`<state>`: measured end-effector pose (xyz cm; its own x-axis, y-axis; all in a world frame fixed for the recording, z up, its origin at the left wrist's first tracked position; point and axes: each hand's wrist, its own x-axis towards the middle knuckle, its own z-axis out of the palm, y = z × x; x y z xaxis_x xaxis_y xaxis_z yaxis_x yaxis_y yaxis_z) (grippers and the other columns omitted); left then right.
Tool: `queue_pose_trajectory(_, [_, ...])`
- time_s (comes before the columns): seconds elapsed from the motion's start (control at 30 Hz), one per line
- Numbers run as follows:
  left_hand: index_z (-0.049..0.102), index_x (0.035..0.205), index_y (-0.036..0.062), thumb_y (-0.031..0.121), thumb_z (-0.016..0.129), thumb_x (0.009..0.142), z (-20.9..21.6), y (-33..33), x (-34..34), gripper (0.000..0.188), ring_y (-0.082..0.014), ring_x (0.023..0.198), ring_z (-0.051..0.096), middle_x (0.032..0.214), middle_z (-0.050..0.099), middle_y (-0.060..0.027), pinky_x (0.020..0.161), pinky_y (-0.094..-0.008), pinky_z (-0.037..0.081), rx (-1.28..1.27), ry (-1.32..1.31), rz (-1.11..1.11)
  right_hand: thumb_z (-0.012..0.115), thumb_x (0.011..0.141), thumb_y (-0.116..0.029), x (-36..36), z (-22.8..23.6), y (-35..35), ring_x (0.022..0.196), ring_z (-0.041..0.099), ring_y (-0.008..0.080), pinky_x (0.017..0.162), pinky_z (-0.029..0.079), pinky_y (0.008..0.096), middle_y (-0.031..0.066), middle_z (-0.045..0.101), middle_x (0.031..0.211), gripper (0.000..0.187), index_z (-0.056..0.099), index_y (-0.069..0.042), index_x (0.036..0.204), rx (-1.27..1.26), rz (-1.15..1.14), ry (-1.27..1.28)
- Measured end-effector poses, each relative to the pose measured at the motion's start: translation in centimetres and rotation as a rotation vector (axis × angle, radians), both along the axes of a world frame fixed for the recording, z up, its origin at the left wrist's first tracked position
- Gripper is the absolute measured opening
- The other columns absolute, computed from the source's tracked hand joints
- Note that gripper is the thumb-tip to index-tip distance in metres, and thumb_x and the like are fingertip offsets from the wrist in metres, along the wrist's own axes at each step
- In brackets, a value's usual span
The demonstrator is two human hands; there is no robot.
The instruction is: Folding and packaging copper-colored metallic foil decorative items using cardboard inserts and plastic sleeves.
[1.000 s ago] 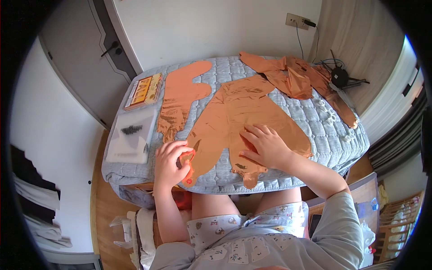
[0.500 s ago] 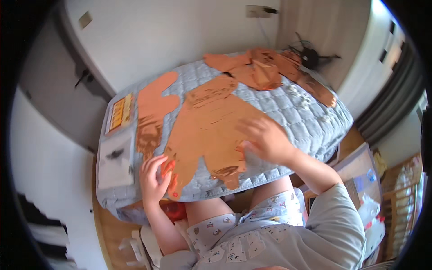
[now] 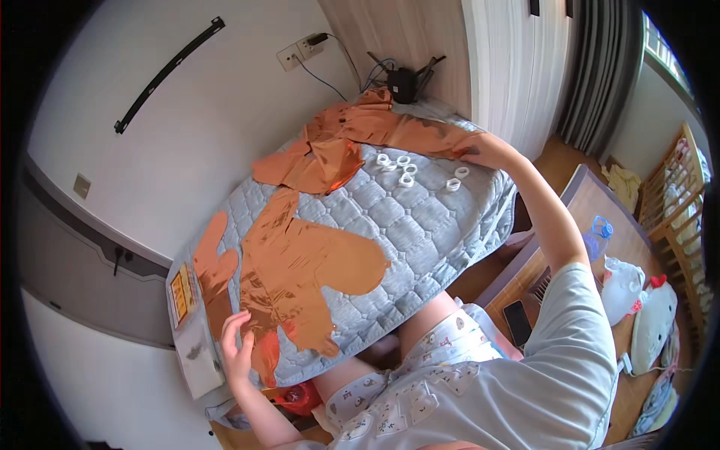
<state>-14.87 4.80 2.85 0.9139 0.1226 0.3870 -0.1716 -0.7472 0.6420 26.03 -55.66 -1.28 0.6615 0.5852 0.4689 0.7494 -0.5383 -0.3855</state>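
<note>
Flat, deflated copper-coloured foil balloons lie on a grey quilted mattress (image 3: 405,225). My right hand (image 3: 491,152) is stretched to the far right, its fingers closed on the end of a long copper foil balloon (image 3: 405,133). Close to the near edge, my left hand (image 3: 237,351) has its fingers apart, beside the reddish, shiny corner of a large lobed foil balloon (image 3: 315,262). A narrower foil balloon (image 3: 214,262) lies left of it. At the back, a crumpled foil balloon (image 3: 315,165) overlaps the long one.
Several small white rings (image 3: 406,180) sit on the mattress near my right forearm. A black router (image 3: 403,85) with cables stands at the back corner. Along the left edge lie a yellow-and-red packet (image 3: 182,296) and a clear bag (image 3: 196,364). A phone (image 3: 517,323) rests on the low table at right.
My right hand has gone from above the large foil balloon to the long one's far end. The large balloon's right lobe now lies flat. The view has turned right.
</note>
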Motion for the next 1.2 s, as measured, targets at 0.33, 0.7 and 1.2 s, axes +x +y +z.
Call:
queue_pose_trajectory(0.33, [0.071, 0.109, 0.0015, 0.008, 0.068, 0.088, 8.6, -14.0, 16.8, 0.021, -0.024, 0.111, 0.065, 0.114, 0.071, -0.0098, 0.099, -0.0378, 0.049, 0.203, 0.04, -0.535, 0.074, 0.092, -0.019, 4.3, -0.1, 0.0, 0.085, 0.072, 0.0175, 0.08, 0.055, 0.0324, 0.0089, 0.077, 0.092, 0.019, 0.078, -0.003, 0.102, 0.264, -0.124, 0.431])
queue_pose_trajectory(0.7, [0.073, 0.117, 0.0051, 0.019, 0.07, 0.094, 1.0, -31.9, 37.9, 0.028, -0.0279, 0.111, 0.067, 0.116, 0.071, -0.0134, 0.097, -0.0364, 0.052, 0.231, -0.061, -0.577, 0.077, 0.09, -0.012, 5.6, -2.1, -0.4, 0.084, 0.07, 0.0107, 0.078, 0.055, 0.0253, 0.0058, 0.077, 0.09, 0.013, 0.078, 0.001, 0.094, 0.54, -0.003, 0.647])
queue_pose_trajectory(1.2, [0.075, 0.11, 0.0013, 0.025, 0.067, 0.097, -3.4, -35.1, 46.4, 0.028, -0.0173, 0.084, 0.071, 0.095, 0.077, -0.0103, 0.078, -0.0324, 0.054, -0.023, 0.173, -0.71, 0.072, 0.095, -0.019, 5.5, -2.2, 0.3, 0.087, 0.067, 0.0098, 0.08, 0.053, 0.0253, 0.0043, 0.076, 0.092, 0.022, 0.077, 0.001, 0.104, 0.578, 0.021, 0.65])
